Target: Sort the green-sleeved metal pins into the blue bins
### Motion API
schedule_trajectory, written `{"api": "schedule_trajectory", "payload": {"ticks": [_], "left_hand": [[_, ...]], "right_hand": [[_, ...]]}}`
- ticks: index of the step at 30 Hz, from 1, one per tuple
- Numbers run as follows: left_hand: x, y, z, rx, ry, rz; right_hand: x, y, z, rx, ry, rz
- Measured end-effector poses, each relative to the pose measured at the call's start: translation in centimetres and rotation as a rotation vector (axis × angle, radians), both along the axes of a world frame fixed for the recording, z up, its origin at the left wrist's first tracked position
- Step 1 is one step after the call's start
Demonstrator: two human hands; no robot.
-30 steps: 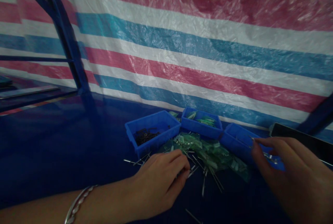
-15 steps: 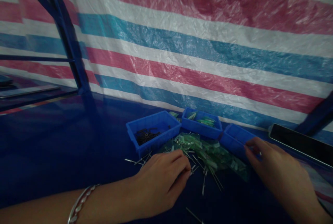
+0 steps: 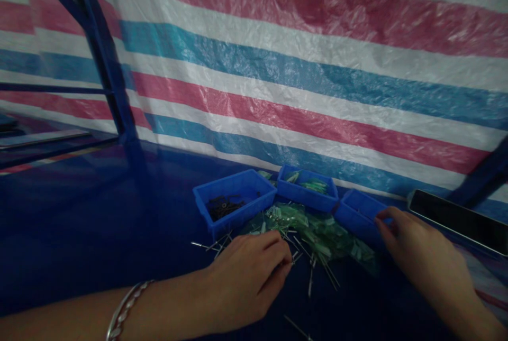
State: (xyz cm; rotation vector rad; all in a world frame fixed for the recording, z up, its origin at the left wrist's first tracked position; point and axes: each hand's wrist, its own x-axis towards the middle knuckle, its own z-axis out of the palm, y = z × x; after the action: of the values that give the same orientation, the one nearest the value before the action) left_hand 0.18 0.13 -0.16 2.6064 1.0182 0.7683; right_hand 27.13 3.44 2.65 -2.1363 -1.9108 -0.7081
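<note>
My left hand (image 3: 254,272) is closed, its fingertips curled over the near edge of a pile of thin metal rivets (image 3: 311,275); what it holds, if anything, is hidden. At the right, my right hand (image 3: 420,248) has thumb and forefinger pinched together at the near right side of a blue bin (image 3: 359,209); nothing can be made out between them. Green plastic bags (image 3: 329,235) lie between the hands. Behind my left hand, another blue bin (image 3: 238,182) holds dark screws (image 3: 224,208). A middle blue bin (image 3: 307,195) contains small green packets (image 3: 315,186).
A phone (image 3: 460,219) lies at the right on the dark blue table (image 3: 99,224). Behind the bins hangs a striped plastic sheet (image 3: 278,71). A blue metal frame (image 3: 99,55) stands at the left. One loose rivet (image 3: 297,327) lies near the front.
The thumb and forefinger of my right hand have closed together, and a small shiny piece seen near them before no longer shows. My left hand is nearly unmoved.
</note>
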Motion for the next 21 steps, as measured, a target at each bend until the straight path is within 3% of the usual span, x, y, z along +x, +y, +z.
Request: {"api": "schedule_trajectory", "payload": {"ticks": [6,11,13,18,21], "left_hand": [[-0.1,-0.1,0.0,-0.012,0.025,-0.023],[0.0,-0.2,0.1,-0.024,0.068,-0.009],[0.0,-0.2,0.2,-0.023,0.084,-0.005],[0.0,-0.2,0.3,-0.037,0.107,0.007],[0.1,-0.1,0.2,-0.057,0.111,0.018]], "right_hand": [[-0.7,1.1,1.3,-0.035,-0.088,-0.022],[-2.4,1.3,1.2,0.053,-0.150,0.071],[-3.0,1.0,0.5,0.053,-0.154,0.172],[-3.8,-0.1,-2.2,0.044,0.066,0.658],[-4.1,-0.5,-3.4,-0.037,0.148,0.757]]}}
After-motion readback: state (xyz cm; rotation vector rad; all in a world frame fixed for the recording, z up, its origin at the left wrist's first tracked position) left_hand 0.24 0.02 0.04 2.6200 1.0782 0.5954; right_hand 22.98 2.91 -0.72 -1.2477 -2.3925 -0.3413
